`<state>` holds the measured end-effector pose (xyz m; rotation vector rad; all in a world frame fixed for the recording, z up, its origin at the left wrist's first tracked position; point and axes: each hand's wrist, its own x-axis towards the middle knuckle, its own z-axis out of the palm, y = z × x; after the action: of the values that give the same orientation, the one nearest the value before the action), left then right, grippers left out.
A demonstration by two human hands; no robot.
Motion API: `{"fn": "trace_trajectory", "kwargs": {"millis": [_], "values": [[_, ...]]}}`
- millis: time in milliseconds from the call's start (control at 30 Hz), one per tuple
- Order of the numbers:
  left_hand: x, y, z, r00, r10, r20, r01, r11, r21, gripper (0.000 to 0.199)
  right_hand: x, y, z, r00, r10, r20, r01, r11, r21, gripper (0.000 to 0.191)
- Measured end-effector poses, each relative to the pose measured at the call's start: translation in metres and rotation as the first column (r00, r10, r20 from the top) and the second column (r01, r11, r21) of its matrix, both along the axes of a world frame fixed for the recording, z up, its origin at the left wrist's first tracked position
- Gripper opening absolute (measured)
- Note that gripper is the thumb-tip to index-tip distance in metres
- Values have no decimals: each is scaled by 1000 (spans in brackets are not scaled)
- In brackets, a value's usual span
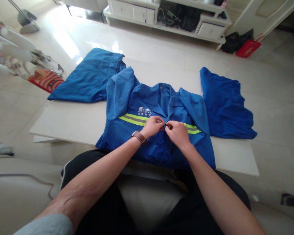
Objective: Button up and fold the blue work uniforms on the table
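Observation:
A blue work jacket [142, 88] with a yellow-green and grey reflective stripe lies spread face up over a white table, its collar away from me. My left hand [153, 126], with a brown-strapped watch [139, 137] at the wrist, pinches the front placket at stripe height. Right beside it, my right hand [177, 132] pinches the placket's other side, fingertips nearly meeting those of the left. What lies between the fingertips is mostly hidden. Lower on the placket a button [162, 145] shows. White printed lettering [144, 111] sits on the chest, near my left hand.
Folded blue cloth [88, 75] lies at the table's left end, and another blue piece [225, 104] at the right. The white table [71, 122] stands close before my knees. Beyond are a white cabinet [129, 11], a red bag [248, 48] and, at left, a cluttered rack [17, 42].

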<state>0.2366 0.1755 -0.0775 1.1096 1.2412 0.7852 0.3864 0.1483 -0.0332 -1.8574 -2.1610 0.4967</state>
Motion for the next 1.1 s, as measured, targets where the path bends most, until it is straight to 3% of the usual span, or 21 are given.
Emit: {"fn": "trace_trajectory", "kwargs": {"millis": [400,867,1100], "values": [[-4,1,6,998,-56,26,56,998,-17,13,4,-1,-7,996,-30,-85,29,999,-19,27],[0,-2,11,993,35,109,-20,990,-138,13,3,1,-6,997,54,-51,-57,996,-64,28],[2,-2,-2,988,56,143,-40,993,-114,18,-1,-3,3,997,26,77,-20,996,-83,28]]}}
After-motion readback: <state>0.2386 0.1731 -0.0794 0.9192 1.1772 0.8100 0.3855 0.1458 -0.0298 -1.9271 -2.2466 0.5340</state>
